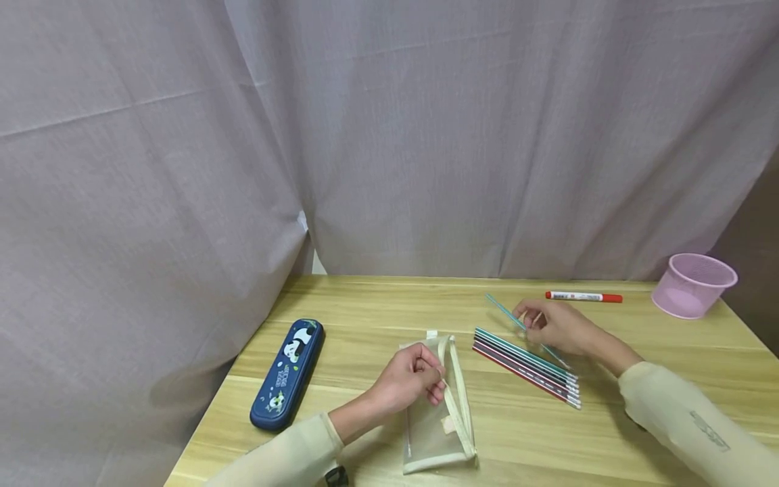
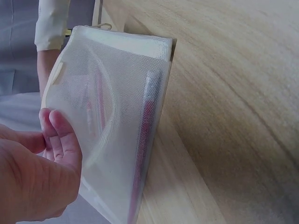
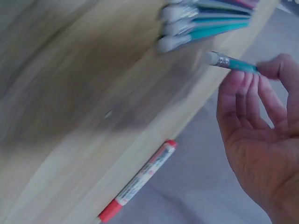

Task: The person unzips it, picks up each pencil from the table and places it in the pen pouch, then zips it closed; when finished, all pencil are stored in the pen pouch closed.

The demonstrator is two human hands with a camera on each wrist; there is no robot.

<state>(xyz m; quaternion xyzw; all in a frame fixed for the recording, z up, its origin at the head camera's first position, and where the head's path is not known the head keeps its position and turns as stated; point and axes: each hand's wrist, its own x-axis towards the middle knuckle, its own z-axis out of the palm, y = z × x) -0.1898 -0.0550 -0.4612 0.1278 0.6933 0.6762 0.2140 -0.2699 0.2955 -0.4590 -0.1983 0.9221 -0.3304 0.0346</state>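
Note:
My left hand (image 1: 409,380) pinches the zipper edge of a cream mesh pencil pouch (image 1: 435,439), whose mouth gapes to the right. Through the mesh, the left wrist view shows a red pencil (image 2: 145,121) with a white end lying inside along one side. My right hand (image 1: 556,327) holds a teal pencil (image 1: 505,312) between thumb and fingers, above the table. Its white eraser end (image 3: 213,58) shows in the right wrist view. Just below that hand, several pencils (image 1: 523,365) in teal, dark and red lie side by side, their eraser ends toward the right.
A red-and-white marker (image 1: 584,296) lies behind the right hand. At the back right corner stands a pink mesh basket (image 1: 684,297). A navy panda pencil case (image 1: 287,375) lies on the left of the wooden table (image 1: 353,304). A grey curtain (image 1: 414,135) hangs behind.

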